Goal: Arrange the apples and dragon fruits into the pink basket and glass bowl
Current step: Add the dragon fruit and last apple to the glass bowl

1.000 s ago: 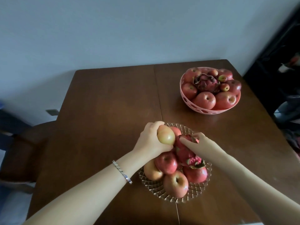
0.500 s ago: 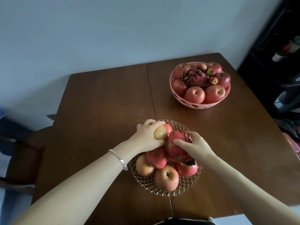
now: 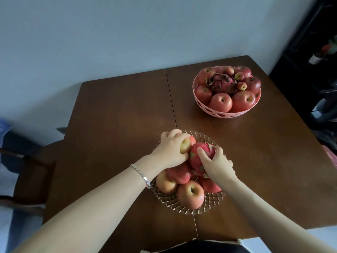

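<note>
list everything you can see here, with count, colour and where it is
table: one, dark brown wood, middle of the view
pink basket: one, pink, far right of the table
basket apples: at least eight, red, some small, in the pink basket
basket dragon fruit: one, dark pink, middle of the basket
glass bowl: one, clear, near side of the table
bowl apples: at least four, red and yellow-red, in the glass bowl
yellow-red apple: one, bowl's far side
bowl dragon fruit: one, pink, green tips, among the bowl apples
chair: one, dark, left of the table
bracelet: one, silver, left wrist
left hand: grips the yellow-red apple
right hand: grips the bowl dragon fruit
</note>
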Demonstrator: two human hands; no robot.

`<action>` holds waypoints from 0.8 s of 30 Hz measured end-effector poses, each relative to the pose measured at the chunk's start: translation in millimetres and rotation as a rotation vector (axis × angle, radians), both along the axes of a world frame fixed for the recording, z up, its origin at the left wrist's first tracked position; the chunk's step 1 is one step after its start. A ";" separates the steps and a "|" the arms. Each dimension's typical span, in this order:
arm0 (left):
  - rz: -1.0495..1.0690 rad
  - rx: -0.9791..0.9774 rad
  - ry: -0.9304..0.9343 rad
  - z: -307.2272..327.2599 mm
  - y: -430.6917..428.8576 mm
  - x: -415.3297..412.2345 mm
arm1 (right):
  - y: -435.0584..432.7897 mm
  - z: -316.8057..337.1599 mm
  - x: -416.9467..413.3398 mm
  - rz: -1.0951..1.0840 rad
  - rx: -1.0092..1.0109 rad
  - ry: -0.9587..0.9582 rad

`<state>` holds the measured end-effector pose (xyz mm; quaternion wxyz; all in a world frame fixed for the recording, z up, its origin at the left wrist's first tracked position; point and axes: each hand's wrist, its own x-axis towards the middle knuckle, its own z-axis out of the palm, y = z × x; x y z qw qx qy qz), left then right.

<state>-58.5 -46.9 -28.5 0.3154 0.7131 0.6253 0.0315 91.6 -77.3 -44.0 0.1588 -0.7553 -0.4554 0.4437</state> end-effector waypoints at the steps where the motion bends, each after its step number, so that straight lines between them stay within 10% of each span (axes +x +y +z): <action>1: 0.013 -0.014 -0.029 -2.8 -3.6 -3.6 | -0.3 0.1 0.4 0.017 -0.005 -0.024; 11: 0.252 0.058 -0.139 -9.7 -46.7 -13.7 | 4.2 8.7 6.4 0.101 -0.007 -0.083; 16: 0.342 0.069 0.026 -15.6 -64.5 -5.3 | 22.6 23.4 -10.1 0.395 0.444 -0.142; 24: 0.329 0.105 -0.042 -20.3 -72.8 1.3 | 47.2 18.8 -39.2 0.825 0.229 -0.314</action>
